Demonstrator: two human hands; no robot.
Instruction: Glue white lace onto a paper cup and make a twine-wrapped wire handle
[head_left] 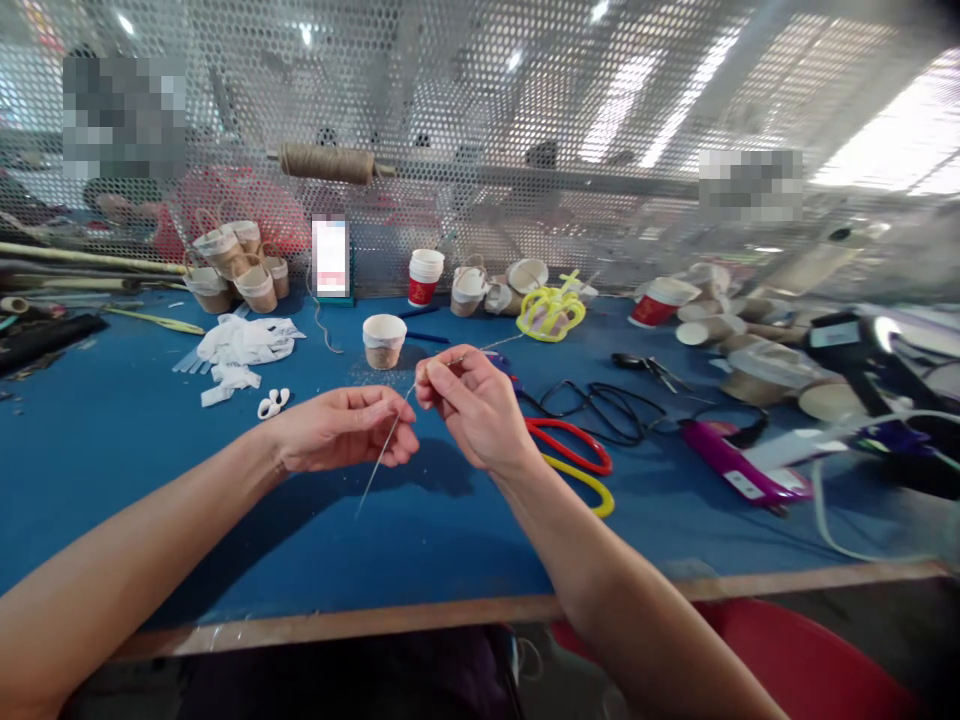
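A thin string [377, 466] slants across the middle of the head view, its lower end hanging above the blue table. My right hand [480, 405] is closed, pinching this string between thumb and fingers. To its left is my left hand [345, 428], fingers loosely curled and thumb tip close to the index finger, with the string running through at the fingertips. Just beyond both hands stands a small brown paper cup [384, 342] with a white lining, upright on the table. More string trails from behind my right hand toward a coil of yellow cord [551, 312].
Small handled cups [255, 285] are stacked at back left, beside white gloves [247, 343]. A twine spool [326, 163] hangs on the perforated screen. Red and yellow loops [574, 445], scissors [652, 370] and a purple glue gun [739, 465] lie to the right.
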